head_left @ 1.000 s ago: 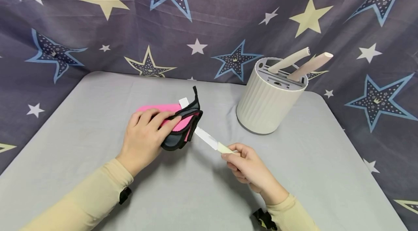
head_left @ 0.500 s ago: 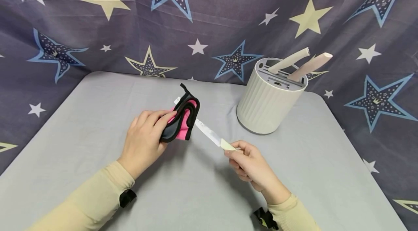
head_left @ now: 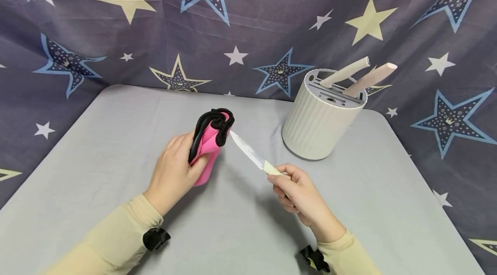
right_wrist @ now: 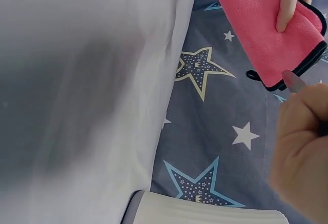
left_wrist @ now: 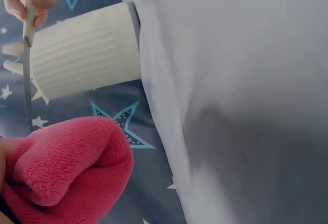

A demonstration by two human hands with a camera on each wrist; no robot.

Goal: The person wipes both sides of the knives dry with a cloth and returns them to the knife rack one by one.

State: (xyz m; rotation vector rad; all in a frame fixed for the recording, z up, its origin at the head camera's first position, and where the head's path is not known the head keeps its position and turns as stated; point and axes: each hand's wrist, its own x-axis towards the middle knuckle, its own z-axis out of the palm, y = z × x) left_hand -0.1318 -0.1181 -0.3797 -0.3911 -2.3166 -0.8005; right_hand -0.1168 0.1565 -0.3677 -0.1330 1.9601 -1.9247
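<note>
In the head view my left hand [head_left: 175,171] grips a folded pink cloth [head_left: 207,145] with a dark back and black edging, held above the table. My right hand [head_left: 297,195] pinches the pale handle of a small knife [head_left: 248,153], its blade slanting up and left. The blade tip is at the cloth's right edge; whether they touch I cannot tell. In the left wrist view the plush pink cloth [left_wrist: 77,162] bulges below the knife [left_wrist: 27,80]. From the right wrist, the blade [right_wrist: 293,81] shows in front of the cloth's black-edged corner.
A cream ribbed knife block [head_left: 320,124] stands at the back right of the grey-covered table [head_left: 116,145]. Two knife handles [head_left: 370,78], one cream and one pinkish, stick out of its top. A dark star-patterned curtain [head_left: 233,29] hangs behind the table.
My left hand has turned the cloth, so more pink faces the right hand and the white tag is out of sight. The knife has shifted slightly up, its tip still near the cloth.
</note>
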